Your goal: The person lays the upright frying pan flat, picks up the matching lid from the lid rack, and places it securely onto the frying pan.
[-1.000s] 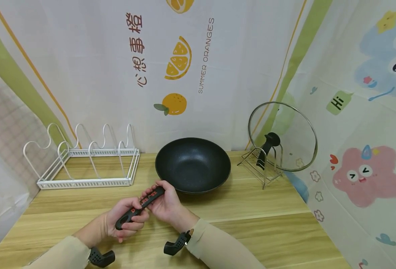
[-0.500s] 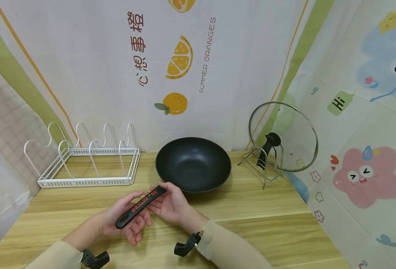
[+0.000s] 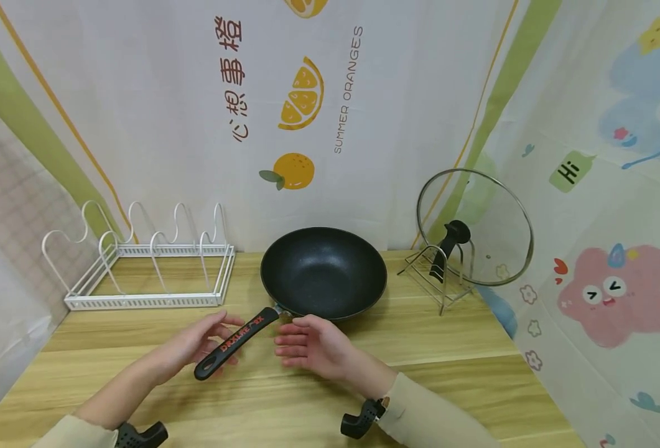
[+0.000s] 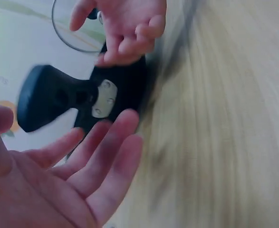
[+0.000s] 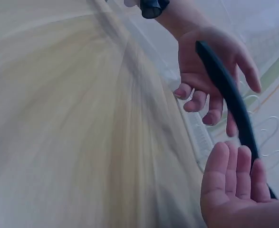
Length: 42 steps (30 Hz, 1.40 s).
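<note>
A black wok [image 3: 324, 270] stands at the back middle of the wooden table, its long black handle [image 3: 237, 343] with red lettering pointing toward the front left. Just left of the handle is my left hand [image 3: 198, 345], fingers loosely spread and partly behind it in the head view. To the handle's right, in front of the wok's rim, my right hand [image 3: 318, 348] is held with relaxed, extended fingers and an empty palm facing the handle. In the left wrist view a metal bracket with rivets [image 4: 105, 99] joins the handle to the wok.
A white wire rack [image 3: 145, 302] with curved dividers stands at the back left. On the back right, a small metal stand [image 3: 441, 292] bears a glass lid [image 3: 492, 218] with a black knob, tilted upright. Printed curtains [image 3: 307, 205] hang behind and beside the wooden table [image 3: 447, 367].
Both hands have let go of the wok handle and moved apart, the left one leftward and the right one rightward. The wok has stayed in place.
</note>
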Tool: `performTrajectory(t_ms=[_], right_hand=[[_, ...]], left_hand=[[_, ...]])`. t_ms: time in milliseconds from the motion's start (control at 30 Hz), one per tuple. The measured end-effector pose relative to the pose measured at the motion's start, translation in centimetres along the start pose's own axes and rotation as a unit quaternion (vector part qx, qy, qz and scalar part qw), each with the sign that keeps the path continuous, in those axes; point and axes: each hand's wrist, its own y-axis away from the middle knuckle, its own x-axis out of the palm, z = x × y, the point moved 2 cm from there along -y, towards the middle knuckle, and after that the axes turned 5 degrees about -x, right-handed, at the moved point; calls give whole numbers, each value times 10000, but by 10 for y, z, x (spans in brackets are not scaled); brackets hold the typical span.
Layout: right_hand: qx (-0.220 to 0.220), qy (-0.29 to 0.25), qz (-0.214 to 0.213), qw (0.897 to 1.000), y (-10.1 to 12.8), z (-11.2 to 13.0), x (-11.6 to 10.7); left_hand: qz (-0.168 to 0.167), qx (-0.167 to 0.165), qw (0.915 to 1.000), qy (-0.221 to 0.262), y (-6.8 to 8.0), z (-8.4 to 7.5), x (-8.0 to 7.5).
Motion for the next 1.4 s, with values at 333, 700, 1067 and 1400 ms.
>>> performTrajectory(t_ms=[333, 700, 1067, 1400], right_hand=[[-973, 1469, 432, 9834, 51, 32, -39], [-2143, 2792, -390, 9352, 81, 83, -98], [-2332, 2565, -2175, 9124, 63, 117, -175], [-2233, 3958, -2215, 8628, 34, 126, -209]], left_hand=[[-1290, 1144, 9690, -1768, 18, -10, 13], [-745, 908, 9847, -1287, 18, -2, 21], [-530, 883, 9886, -1100, 15, 4, 23], [-820, 845, 9858, -1196, 15, 4, 25]])
